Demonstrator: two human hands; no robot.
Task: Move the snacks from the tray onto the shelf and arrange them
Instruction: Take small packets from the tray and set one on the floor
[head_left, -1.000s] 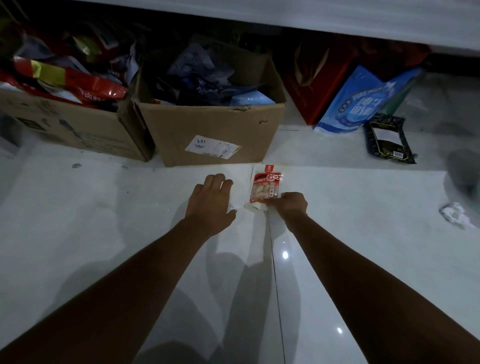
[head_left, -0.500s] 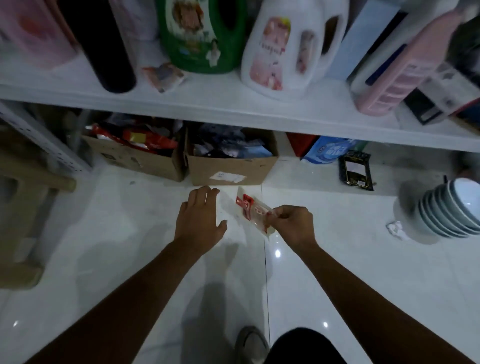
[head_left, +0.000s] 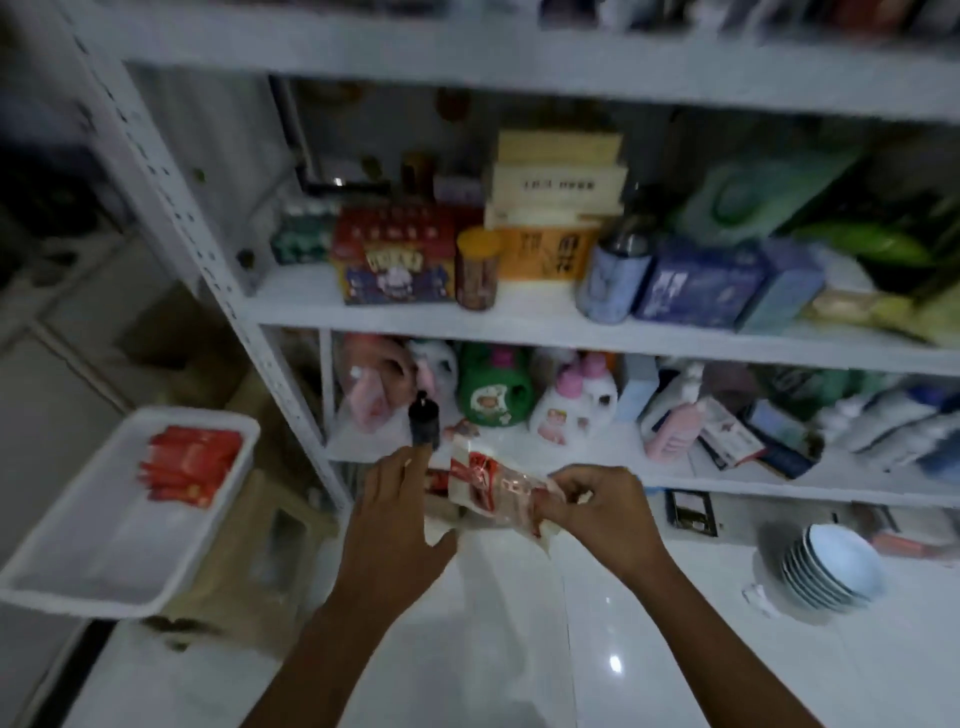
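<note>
A small snack packet (head_left: 488, 486), red and white with a clear window, is pinched at its right end by my right hand (head_left: 597, 512) in front of the lowest visible shelf board (head_left: 670, 480). My left hand (head_left: 395, 512) hovers just left of the packet with fingers straight, close to its left edge; contact is unclear. A white tray (head_left: 62, 566) at the left holds a stack of red snack packets (head_left: 187, 470) at its far end. The frame is blurred by motion.
The white shelf rack (head_left: 218, 270) fills the upper view: detergent bottles (head_left: 493, 395) on the lower board, boxes and tins (head_left: 395, 260) above. A stack of bowls (head_left: 831, 564) sits on the white floor at right. A wooden stool (head_left: 249, 566) stands under the tray.
The view has swung up from the floor and cartons to the shelves. My right hand lifted the packet off the floor and carried it up; my left hand rose beside it.
</note>
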